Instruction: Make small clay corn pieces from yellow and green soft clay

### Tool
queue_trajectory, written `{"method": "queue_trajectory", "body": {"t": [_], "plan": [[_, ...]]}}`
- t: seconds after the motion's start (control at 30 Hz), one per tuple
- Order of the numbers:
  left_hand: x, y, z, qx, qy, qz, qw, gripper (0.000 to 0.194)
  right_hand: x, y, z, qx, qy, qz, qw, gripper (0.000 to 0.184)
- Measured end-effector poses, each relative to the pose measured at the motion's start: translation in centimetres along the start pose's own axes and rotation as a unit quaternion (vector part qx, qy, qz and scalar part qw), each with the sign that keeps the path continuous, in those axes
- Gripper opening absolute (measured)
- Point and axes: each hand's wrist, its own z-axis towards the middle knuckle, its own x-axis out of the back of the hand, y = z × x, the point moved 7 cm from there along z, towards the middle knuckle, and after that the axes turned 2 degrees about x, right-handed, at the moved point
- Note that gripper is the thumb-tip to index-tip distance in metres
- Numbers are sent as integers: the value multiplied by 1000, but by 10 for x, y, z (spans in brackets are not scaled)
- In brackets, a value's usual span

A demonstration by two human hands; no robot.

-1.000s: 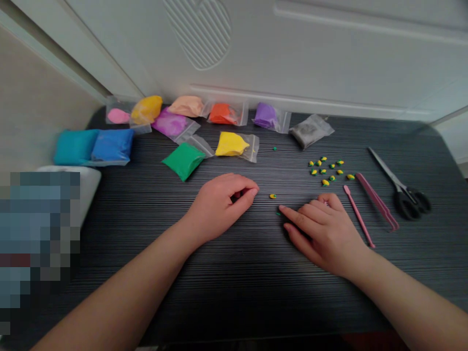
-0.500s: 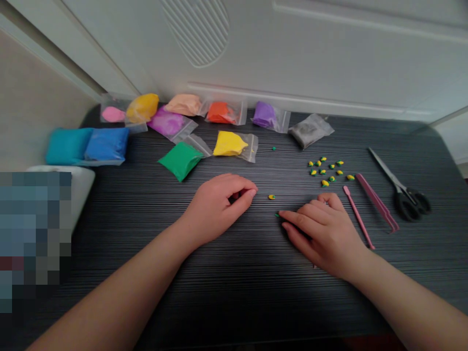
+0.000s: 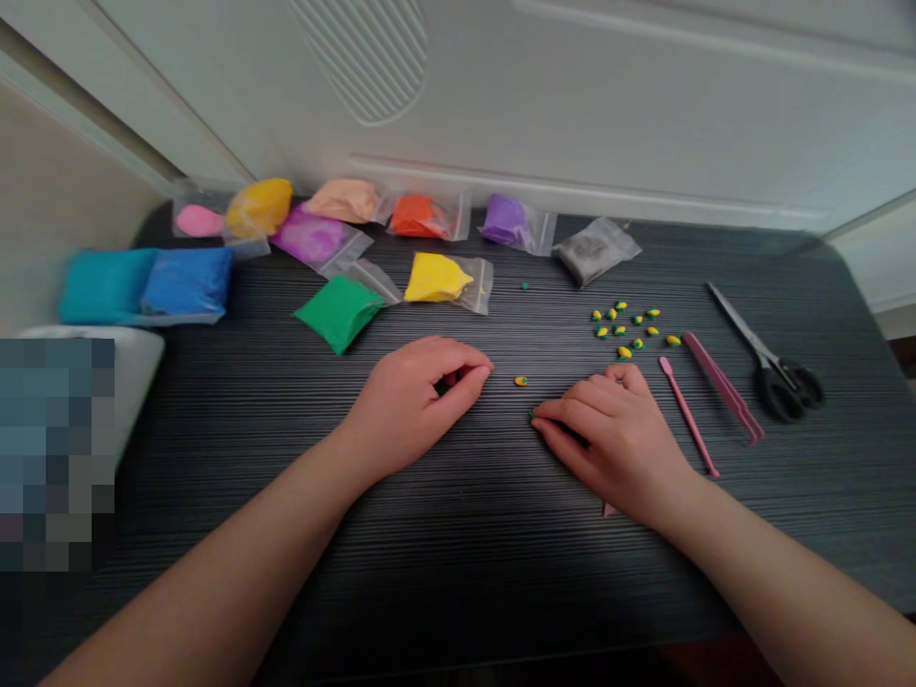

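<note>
My right hand (image 3: 608, 434) rests low over the dark table, thumb and forefinger closed on a tiny piece of green clay (image 3: 531, 415). To its left, my left hand (image 3: 422, 405) has thumb and forefinger pressed together; whatever is between them, if anything, is too small to make out. A small yellow-and-green clay piece (image 3: 521, 381) lies on the table between the two hands. Beyond my right hand sits a group of several similar yellow-and-green pieces (image 3: 625, 353). Part of a pink object (image 3: 609, 510) shows from under my right hand, mostly hidden.
Pink tweezers (image 3: 722, 386), a pink clay tool (image 3: 688, 415) and black-handled scissors (image 3: 769, 367) lie at the right. Bags of green clay (image 3: 340, 312), yellow clay (image 3: 438, 279) and several other colours line the back. A green speck (image 3: 525, 286) lies near the grey bag (image 3: 593, 252).
My right thumb and forefinger have closed round the green clay piece, which lay under the fingertip before. My left hand keeps its pose. The whole view has shifted slightly.
</note>
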Motion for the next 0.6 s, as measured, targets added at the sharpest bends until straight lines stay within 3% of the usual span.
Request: {"method": "queue_trajectory", "body": {"t": [0.6], "plan": [[0, 0, 0, -13, 5, -5, 1000, 20, 3, 1, -6, 20, -11, -8, 1000, 20]]}}
